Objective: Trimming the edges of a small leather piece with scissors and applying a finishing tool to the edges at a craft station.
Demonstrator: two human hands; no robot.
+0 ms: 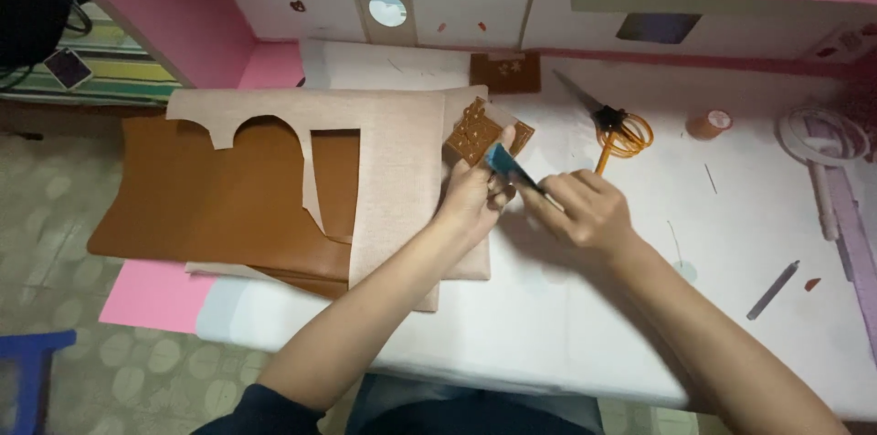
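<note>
- White table (pixel 585 325): fills most of the view, with a pink sheet (pixel 151 293) poking out under its 8 o'clock corner.
- Brown leather sheet (pixel 210 206): at 9 o'clock from the hands, lying flat with a beige backing piece (pixel 393 170) with cut-out shapes on top. Looks floppy and fairly light; likely drapes if lifted by one edge.
- Left hand (pixel 473 196): fingers curled shut, pinching the small leather piece from below, thumb up against it.
- Right hand (pixel 585 211): fingers closed around a thin dark tool (pixel 534 186), blue at the tip (pixel 501 159), which touches the small piece's lower edge.
- Small leather piece (pixel 477 132): tan, roughly square with cut-out pattern, at 12 o'clock from the left hand, raised just above the beige sheet. Judged thin, light, semi-stiff; cut-outs make it easy to bend or tear, so pinching a solid edge or corner seems best, not the pierced middle.
- Orange-handled scissors (pixel 614 124): at 1 o'clock from the right hand, apart, blades pointing to 10 o'clock.
- Orange thread spool (pixel 710 124): at 2 o'clock, well apart.
- Grey pen-like stick (pixel 773 290): at 4 o'clock, well apart.
</note>
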